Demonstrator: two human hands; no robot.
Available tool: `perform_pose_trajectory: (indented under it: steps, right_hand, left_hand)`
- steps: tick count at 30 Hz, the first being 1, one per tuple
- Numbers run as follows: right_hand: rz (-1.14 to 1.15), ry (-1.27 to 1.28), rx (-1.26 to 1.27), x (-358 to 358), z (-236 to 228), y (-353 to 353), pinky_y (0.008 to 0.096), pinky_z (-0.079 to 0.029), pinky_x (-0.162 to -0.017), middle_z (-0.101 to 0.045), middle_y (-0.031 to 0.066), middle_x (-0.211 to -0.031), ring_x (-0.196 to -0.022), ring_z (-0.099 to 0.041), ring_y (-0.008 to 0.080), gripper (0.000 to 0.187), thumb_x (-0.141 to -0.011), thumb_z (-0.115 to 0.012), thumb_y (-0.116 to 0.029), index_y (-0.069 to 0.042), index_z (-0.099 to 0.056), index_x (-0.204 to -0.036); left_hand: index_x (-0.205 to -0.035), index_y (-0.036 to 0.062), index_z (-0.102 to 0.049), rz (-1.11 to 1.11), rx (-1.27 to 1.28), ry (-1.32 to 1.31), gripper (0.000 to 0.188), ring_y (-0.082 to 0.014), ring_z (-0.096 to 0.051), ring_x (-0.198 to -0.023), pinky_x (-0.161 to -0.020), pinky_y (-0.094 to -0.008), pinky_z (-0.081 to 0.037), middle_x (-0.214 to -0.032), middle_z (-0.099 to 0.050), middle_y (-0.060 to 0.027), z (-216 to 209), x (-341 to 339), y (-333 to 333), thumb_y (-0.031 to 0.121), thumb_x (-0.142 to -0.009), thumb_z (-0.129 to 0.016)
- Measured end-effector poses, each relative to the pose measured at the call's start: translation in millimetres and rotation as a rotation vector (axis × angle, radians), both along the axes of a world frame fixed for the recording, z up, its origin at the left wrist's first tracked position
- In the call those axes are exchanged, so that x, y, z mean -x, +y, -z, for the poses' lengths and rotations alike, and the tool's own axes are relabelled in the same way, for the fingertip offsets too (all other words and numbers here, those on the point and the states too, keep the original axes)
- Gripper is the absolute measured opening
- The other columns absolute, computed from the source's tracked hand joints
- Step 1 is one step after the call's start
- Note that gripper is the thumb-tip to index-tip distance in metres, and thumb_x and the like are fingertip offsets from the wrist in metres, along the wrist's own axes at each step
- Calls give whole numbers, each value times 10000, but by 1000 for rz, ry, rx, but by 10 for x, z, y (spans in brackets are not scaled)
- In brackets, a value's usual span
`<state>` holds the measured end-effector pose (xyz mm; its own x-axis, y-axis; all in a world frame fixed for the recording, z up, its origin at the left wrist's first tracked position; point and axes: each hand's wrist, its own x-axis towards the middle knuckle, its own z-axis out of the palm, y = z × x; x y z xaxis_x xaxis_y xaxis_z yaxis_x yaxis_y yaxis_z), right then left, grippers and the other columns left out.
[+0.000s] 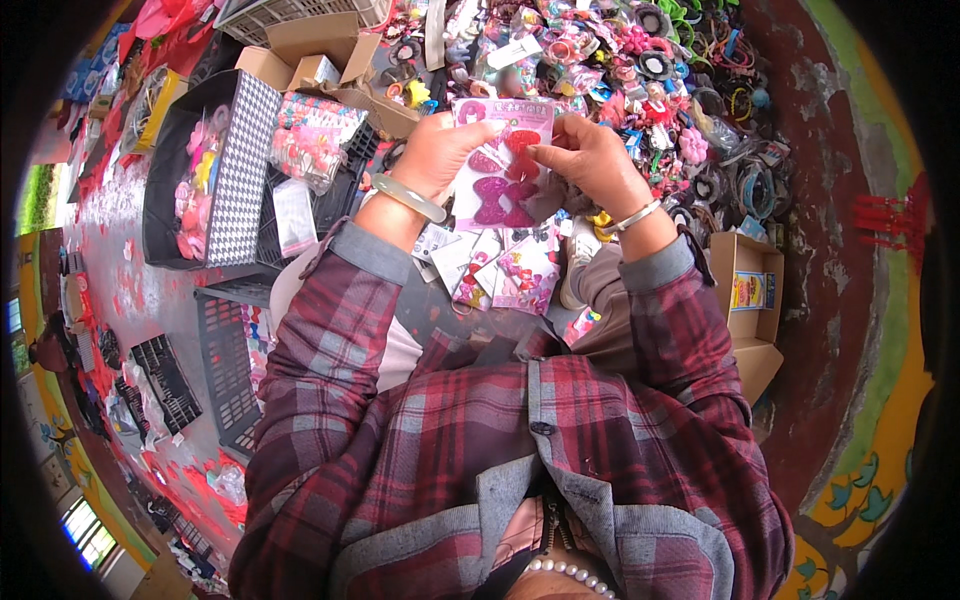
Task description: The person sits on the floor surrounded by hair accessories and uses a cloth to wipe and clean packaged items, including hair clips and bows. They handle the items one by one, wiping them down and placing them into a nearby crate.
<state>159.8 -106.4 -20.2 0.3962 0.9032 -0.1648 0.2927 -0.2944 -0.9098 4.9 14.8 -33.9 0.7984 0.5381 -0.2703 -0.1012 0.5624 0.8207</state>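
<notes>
Both my hands hold up a pink card (500, 172) with red and magenta glittery bow shapes on it. My left hand (434, 158) grips its upper left edge, the thumb lying across the front. At the right edge my right hand (597, 168) is closed, thumb and forefinger pinched beside the red glittery bow (520, 150). Whether those fingers hold the bow or just the card's edge, I cannot tell. Below the card, between my legs, lie several white and pink packaged cards (522, 277), partly overlapping.
A large heap of hair accessories (640, 80) spreads ahead. Left are a black-and-white patterned bin (240, 165), a bag of pink items (312, 150), an open cardboard box (315, 45) and a grey plastic crate (225, 350). Another cardboard box (745, 262) stands right.
</notes>
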Motion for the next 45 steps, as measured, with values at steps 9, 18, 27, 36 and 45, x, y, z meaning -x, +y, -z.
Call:
perform_pose_trajectory:
  steps: [9, 18, 27, 36, 45]
  right_hand:
    - [139, -588, 84, 269, -45, 60, 438, -485, -678, -618, 194, -804, -769, -602, 380, 551, -640, -713, -335, 10, -468, -993]
    - [188, -644, 110, 255, -97, 64, 427, -492, -688, -623, 203, -762, -748, -617, 358, 483, -671, -652, -364, 15, -521, -939]
    - [73, -17, -135, -130, 121, 4, 309, -488, -694, -642, 155, -857, -778, -619, 228, 524, -717, -657, -249, 68, -527, -1113]
    - [-117, 652, 118, -108, -4, -57, 200, -438, -576, -648, 36, -760, -626, -570, 76, 154, -758, -668, -84, 17, -656, -874]
    - [-25, 548, 63, -58, 109, -15, 202, -421, -542, -643, 34, -719, -589, -550, 66, 201, -772, -678, -192, 8, -672, -785]
  left_hand:
    - [-957, -18, -627, 13, -219, 38, 221, -106, -581, -739, -671, -260, -461, -856, -634, -42, 90, -75, -78, 120, -786, -604]
    - [-1018, -28, -584, 106, -93, -23, 252, -161, -607, -836, -766, -295, -476, -940, -628, -97, 77, -38, -74, 23, -771, -574]
    - [-1044, -44, -553, 62, 41, -74, 250, -195, -612, -881, -805, -323, -485, -978, -623, -122, 26, -25, 38, -7, -798, -530]
    - [-1086, -60, -515, 59, 149, -95, 294, -223, -603, -935, -858, -342, -477, -1024, -606, -142, 82, 53, 138, -31, -795, -544]
    - [-1104, -53, -519, 140, 217, -78, 304, -230, -593, -962, -860, -358, -478, -1053, -597, -144, -22, 48, 5, 5, -807, -556]
